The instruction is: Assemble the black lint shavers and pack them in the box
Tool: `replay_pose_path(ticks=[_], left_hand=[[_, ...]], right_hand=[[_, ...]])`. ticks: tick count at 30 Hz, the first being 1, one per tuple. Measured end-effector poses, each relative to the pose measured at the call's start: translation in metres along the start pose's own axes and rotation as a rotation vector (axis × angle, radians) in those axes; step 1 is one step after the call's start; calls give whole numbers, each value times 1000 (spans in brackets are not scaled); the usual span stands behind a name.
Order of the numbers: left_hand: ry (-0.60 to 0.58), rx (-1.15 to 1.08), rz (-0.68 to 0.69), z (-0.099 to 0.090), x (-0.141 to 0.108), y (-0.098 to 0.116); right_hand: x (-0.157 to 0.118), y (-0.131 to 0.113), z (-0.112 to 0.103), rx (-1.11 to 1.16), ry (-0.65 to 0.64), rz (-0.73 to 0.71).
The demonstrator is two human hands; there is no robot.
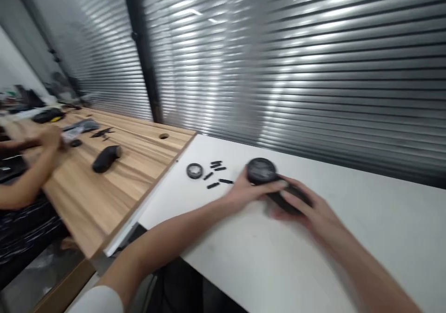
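Above the white tabletop, both hands grip a black handheld device (262, 170) with a round, ribbed head and a thick handle, which resembles a small fan or dryer. My left hand (245, 191) closes around the side of the round head, thumb stretched across toward the handle. Wrapped around the handle is my right hand (306, 206), its thumb on top. Left of the device lie a black ring (194, 170) and several short black strips (213, 185). Motion blur hides the device's finer details.
A wooden table (139, 159) adjoins the white table (365, 201) on the left. It bears a black curved object (106, 158), small black parts (102, 132) and a plastic bag (81, 126). Another person's arm (31, 178) reaches over its far left. Ribbed, reflective panels (313, 71) stand behind.
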State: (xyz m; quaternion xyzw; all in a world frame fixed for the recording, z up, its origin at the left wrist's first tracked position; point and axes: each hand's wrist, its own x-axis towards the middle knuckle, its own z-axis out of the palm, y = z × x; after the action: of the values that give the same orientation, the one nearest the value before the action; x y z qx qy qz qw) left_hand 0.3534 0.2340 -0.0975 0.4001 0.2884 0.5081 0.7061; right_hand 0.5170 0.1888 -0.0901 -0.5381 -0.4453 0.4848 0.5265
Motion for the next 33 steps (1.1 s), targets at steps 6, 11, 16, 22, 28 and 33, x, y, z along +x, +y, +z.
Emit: replay_pose_path(ticks=[6,11,16,22,28,33], left_hand=[[-58,209,40,-7,-3,0],[-39,299,41,-11,-12,3],[-64,463,85,-13,-17,4],[-248,575,83,-18,-19,0],[-305,484,107,-16,-13,-5],[-122,380,122,-13,-7,-4]], right_hand=[[-15,-7,2,-19,-231,11],[-23,-7,5,-56,-273,35],[-20,-6,6,-30,-211,18],[-16,-7,-3,17,-141,33],[-17,-6,-2,8,-132,-25],[-15,-5,-3,116,-202,78]])
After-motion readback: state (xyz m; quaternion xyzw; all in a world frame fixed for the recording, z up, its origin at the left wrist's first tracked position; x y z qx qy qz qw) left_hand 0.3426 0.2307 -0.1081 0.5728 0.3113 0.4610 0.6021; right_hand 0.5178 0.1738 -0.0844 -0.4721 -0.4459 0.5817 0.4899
